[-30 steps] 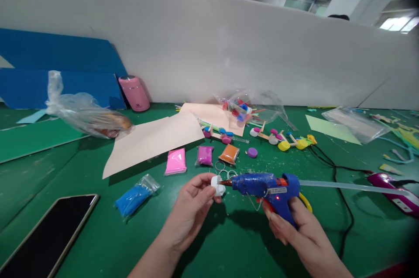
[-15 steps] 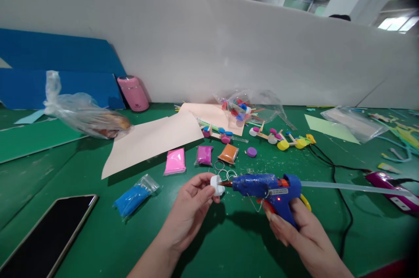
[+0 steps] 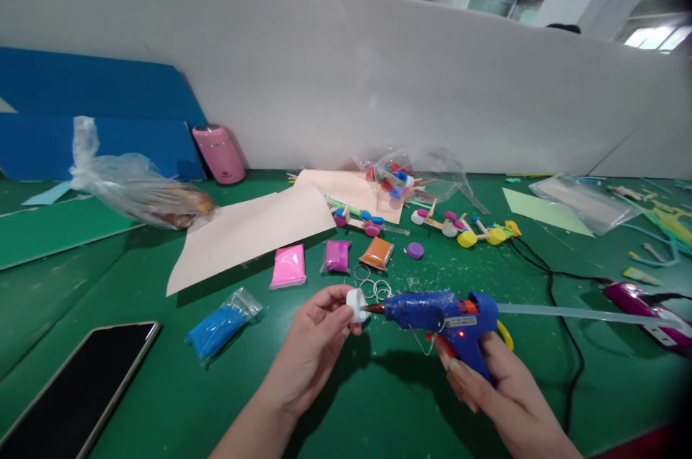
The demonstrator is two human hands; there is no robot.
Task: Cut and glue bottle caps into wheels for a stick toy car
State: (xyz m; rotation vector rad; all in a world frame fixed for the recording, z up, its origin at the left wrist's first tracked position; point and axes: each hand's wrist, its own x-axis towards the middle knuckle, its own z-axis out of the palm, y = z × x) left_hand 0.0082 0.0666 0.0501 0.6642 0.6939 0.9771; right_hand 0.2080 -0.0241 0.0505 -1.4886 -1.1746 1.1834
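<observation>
Between the thumb and fingers of my left hand (image 3: pixel 318 344) is a small white bottle cap (image 3: pixel 355 305), turned to the right. My right hand (image 3: pixel 497 380) grips a blue hot glue gun (image 3: pixel 427 309) by its handle, fingers at the red trigger. The gun's nozzle points left and meets the cap's open side. From its back runs a long clear glue stick (image 3: pixel 556 311), and a small red light glows on its body. Just beyond the nozzle lie several metal rings (image 3: pixel 375 290). A purple cap (image 3: pixel 415 251) rests farther back.
Packets of pink clay (image 3: pixel 288 266), magenta clay (image 3: pixel 337 256), orange clay (image 3: pixel 377 253) and blue clay (image 3: pixel 219 329) lie around my hands. Small wheeled stick models (image 3: pixel 481 234) stand behind. A phone (image 3: pixel 81 387) is at left; a black cable (image 3: pixel 573 351) and purple power strip (image 3: pixel 646 315) are at right.
The glue gun has shifted slightly down and its nozzle sits lower against the white cap. The cap is turned a little in my left fingers.
</observation>
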